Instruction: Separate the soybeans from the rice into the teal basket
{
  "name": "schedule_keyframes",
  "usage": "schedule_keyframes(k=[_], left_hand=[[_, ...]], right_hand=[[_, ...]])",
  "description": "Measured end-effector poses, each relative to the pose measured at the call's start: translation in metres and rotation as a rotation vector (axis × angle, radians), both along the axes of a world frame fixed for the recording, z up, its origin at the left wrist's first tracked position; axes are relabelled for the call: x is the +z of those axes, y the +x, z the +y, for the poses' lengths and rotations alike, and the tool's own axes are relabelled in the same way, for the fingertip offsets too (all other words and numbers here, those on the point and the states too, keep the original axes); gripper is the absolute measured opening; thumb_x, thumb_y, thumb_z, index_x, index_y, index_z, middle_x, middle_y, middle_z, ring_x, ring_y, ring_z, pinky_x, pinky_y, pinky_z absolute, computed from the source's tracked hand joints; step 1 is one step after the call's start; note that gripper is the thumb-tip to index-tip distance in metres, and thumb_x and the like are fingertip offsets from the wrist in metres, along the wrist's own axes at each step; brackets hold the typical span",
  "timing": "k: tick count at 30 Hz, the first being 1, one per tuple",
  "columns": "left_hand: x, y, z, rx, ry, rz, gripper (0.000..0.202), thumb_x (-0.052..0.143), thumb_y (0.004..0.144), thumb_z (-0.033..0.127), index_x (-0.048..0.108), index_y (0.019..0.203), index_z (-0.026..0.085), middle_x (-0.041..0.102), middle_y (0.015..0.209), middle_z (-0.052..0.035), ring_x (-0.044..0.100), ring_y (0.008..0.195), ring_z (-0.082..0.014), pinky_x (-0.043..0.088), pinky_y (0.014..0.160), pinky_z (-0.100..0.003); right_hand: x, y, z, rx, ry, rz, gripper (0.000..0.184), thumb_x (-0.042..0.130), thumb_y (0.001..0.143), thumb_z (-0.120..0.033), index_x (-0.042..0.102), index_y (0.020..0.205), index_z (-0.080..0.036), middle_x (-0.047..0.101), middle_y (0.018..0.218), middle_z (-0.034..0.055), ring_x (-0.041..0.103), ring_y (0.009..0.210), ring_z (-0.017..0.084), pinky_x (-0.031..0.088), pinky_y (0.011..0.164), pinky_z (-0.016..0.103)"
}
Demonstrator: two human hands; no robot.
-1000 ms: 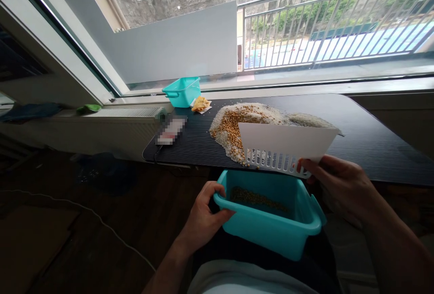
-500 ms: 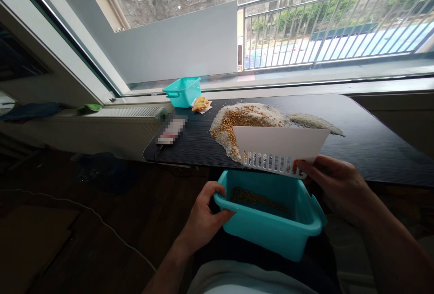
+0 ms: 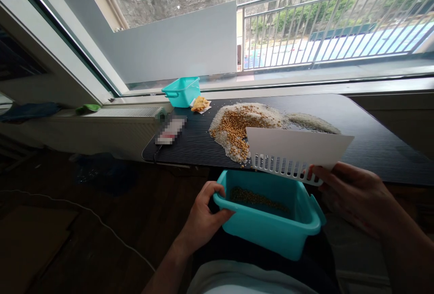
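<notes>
My left hand (image 3: 205, 217) grips the left rim of a teal plastic tub (image 3: 271, 215) resting on my lap; a thin layer of beans lies inside it. My right hand (image 3: 352, 194) holds a white slotted tray (image 3: 296, 154) tilted on edge at the table's front edge, just above the tub. Behind the tray a pile of white rice mixed with yellow beans (image 3: 244, 124) is spread across the black table (image 3: 373, 135).
A second teal tub (image 3: 182, 90) stands at the table's far left corner beside a yellow packet (image 3: 200, 103). A blurred flat item (image 3: 170, 130) lies at the left end. A radiator (image 3: 125, 113) runs along the left; a window and railing are beyond.
The white tray slid left along the table edge, then back to the right, uncovering more of the beans. My left hand and the tub stayed put.
</notes>
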State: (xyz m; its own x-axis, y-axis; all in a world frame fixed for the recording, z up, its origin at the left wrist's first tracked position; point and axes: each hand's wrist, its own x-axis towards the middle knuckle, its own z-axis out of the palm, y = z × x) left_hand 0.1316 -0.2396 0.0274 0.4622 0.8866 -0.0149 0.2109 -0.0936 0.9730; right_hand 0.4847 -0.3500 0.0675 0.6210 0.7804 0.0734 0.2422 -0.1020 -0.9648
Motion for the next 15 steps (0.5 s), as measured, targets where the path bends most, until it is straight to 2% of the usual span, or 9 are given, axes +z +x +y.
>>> schedule_keyframes(k=[4,7,10,15], left_hand=[[0.001,0.002,-0.001,0.0,-0.001,0.011,0.029,0.096,0.084,0.041,0.073,0.095,0.028,0.072,0.105,-0.0007,0.067,0.1,-0.0269,0.057,0.095,-0.036],[0.001,0.002,-0.002,-0.008,-0.004,0.021,0.029,0.096,0.084,0.042,0.073,0.095,0.027,0.073,0.107,-0.0011,0.067,0.1,-0.0268,0.058,0.098,-0.036],[0.001,0.003,-0.003,-0.006,0.0,0.025,0.029,0.095,0.084,0.041,0.073,0.096,0.027,0.073,0.107,-0.0011,0.067,0.101,-0.0267,0.058,0.097,-0.036],[-0.004,0.003,-0.004,0.005,0.005,0.013,0.028,0.096,0.084,0.04,0.074,0.096,0.027,0.074,0.106,-0.0004,0.068,0.098,-0.0258,0.06,0.096,-0.036]], right_hand=[[-0.009,0.006,0.006,0.03,-0.008,0.083,0.076,0.111,0.065,-0.099,0.101,0.091,-0.028,0.088,0.08,0.0105,0.074,0.066,0.028,0.057,0.046,0.035],[-0.012,0.007,0.013,0.056,-0.016,0.077,0.082,0.111,0.059,-0.103,0.1,0.086,-0.027,0.092,0.085,0.0116,0.072,0.066,0.025,0.062,0.053,0.036],[-0.009,0.003,0.017,0.084,-0.01,0.063,0.088,0.109,0.052,-0.108,0.097,0.08,-0.026,0.089,0.081,0.0106,0.07,0.064,0.024,0.065,0.059,0.038],[-0.001,-0.007,0.027,0.106,0.014,0.05,0.089,0.105,0.055,-0.112,0.095,0.082,-0.028,0.082,0.071,0.0069,0.068,0.063,0.024,0.067,0.061,0.041]])
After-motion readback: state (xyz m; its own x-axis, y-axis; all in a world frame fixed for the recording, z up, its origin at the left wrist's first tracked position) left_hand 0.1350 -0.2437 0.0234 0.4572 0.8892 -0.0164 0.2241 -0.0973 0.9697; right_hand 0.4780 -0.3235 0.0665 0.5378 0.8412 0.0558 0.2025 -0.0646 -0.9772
